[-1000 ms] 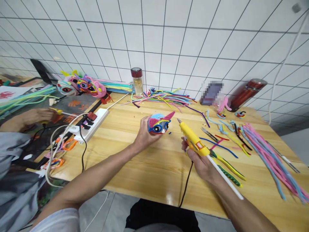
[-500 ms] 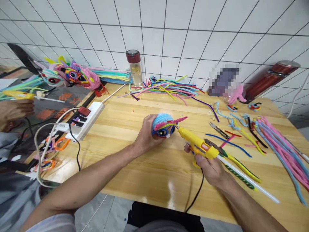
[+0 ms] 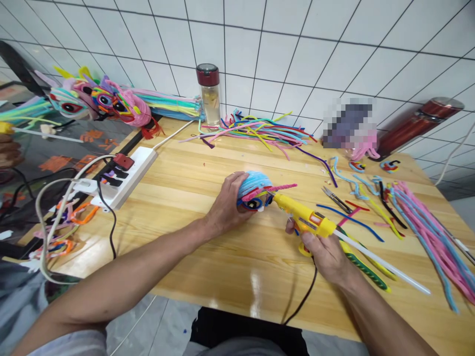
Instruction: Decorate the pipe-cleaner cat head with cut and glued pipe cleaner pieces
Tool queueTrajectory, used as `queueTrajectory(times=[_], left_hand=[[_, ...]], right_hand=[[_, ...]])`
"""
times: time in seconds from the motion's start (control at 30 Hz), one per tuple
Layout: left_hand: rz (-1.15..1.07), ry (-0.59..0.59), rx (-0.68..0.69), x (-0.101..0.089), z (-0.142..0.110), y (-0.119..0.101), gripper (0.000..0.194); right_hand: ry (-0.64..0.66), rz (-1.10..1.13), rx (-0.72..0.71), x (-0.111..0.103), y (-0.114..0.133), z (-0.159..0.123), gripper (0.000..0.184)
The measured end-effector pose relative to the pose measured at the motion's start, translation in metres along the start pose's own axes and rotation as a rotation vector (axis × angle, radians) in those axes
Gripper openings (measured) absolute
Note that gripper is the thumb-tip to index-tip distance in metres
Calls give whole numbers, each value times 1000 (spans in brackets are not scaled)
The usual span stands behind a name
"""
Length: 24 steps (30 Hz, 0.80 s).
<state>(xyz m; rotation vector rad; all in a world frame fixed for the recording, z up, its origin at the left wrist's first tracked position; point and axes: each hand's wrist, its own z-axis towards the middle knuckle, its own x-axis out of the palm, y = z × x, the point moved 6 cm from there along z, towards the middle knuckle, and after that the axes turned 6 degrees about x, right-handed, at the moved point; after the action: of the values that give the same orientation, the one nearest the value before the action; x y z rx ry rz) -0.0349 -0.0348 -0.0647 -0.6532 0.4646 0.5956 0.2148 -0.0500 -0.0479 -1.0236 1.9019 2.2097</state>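
A light-blue pipe-cleaner head point(image 3: 254, 184) with a round eye and pink and yellow trim is held in my left hand point(image 3: 228, 202), fingers wrapped round its left side. My right hand point(image 3: 322, 249) grips a yellow glue gun point(image 3: 305, 215) by its handle. The gun's nozzle meets the head's right side; whether it touches cannot be made out. From the gun's back end a long white glue stick point(image 3: 386, 263) sticks out, and a black cord hangs below. Under the right hand lie green-and-yellow pliers point(image 3: 365, 267), partly hidden.
Small snips point(image 3: 337, 199) and loose pipe cleaners lie to the right, by a pink-and-blue bundle point(image 3: 426, 232). At the back stand a glass bottle point(image 3: 210, 101) and a pipe-cleaner pile point(image 3: 256, 131). A power strip point(image 3: 131, 173) and finished heads point(image 3: 104, 101) are left, near a co-worker's hand point(image 3: 9, 148).
The camera view has shifted slightly. Both hands stay on the head and the glue gun, with the nozzle still at the head's right side. The co-worker's hand appears farther left.
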Motion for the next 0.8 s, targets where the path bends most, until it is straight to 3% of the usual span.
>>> queueTrajectory(times=[0.23, 0.8], left_hand=[[-1, -6, 29, 0, 0, -3, 89], [2, 40, 0, 2, -2, 0, 99]], right_hand=[[27, -12, -20, 2, 1, 2, 46], [18, -52, -20, 3, 8, 5, 52]])
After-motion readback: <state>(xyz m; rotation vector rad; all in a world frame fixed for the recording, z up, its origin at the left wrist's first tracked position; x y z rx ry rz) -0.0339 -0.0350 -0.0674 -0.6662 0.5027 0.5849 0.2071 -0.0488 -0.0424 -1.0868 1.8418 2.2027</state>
